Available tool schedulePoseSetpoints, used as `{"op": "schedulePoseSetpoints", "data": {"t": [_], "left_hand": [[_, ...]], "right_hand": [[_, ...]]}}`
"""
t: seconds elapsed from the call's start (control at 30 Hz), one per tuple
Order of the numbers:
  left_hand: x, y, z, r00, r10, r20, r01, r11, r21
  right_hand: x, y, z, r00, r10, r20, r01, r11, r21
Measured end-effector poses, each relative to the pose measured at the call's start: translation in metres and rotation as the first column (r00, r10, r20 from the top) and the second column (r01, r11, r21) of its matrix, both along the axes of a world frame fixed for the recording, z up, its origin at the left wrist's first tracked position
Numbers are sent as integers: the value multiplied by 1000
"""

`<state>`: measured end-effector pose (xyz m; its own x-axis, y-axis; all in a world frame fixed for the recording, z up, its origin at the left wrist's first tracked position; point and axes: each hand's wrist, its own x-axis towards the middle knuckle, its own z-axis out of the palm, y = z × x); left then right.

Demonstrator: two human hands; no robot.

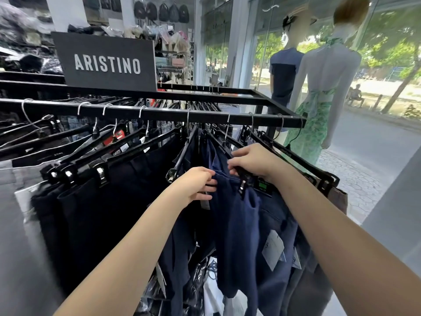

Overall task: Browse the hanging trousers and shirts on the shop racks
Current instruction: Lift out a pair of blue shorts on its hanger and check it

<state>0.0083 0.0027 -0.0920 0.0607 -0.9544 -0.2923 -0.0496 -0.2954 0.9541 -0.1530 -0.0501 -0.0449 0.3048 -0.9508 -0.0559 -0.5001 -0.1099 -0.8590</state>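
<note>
While parting clothes for a better look, the left hand (pixel 197 183) pinches navy trousers (pixel 237 215) at centre, and the right hand (pixel 250 159) curls round their hanger (pixel 245 176) at one o'clock, under the rack (pixel 159 112).

Clothes shop: trouser racks (pixel 159 115), mannequins (pixel 323 92), brand sign (pixel 107 63).

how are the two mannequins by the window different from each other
The left mannequin wears a dark blue short-sleeved top; the right mannequin wears a green patterned backless halter outfit. The left one stands farther back, partly hidden by the right one. Both face the glass, backs to the camera.
</note>
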Motion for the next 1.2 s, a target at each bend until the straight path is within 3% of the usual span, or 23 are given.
{"op": "schedulePoseSetpoints", "data": {"t": [0.27,0.53,0.67,0.8,0.93,1.1,1.2], "left_hand": [[-10,2,9,991,18,-133,-20,1000,-17],[-9,3,13,1000,-9,-14,8,997,-79],[-3,0,19,996,65,66,-55,989,-138],[1,5,28,996,64,68,-52,986,-158],[9,12,27,988,73,137,-49,984,-171],[21,21,12,943,19,333,30,989,-142],[28,27,-1,904,35,426,44,984,-174]], "right_hand": [[28,5,-23,989,-71,132,82,994,-73],[39,4,-30,961,-160,223,171,985,-29],[39,2,-23,932,-191,308,197,980,10],[44,-13,-12,901,-213,378,209,977,53],[48,-25,-8,918,-215,332,205,977,66],[56,-10,-32,969,-226,102,215,970,114],[59,5,-46,968,-208,138,180,965,190]]}}
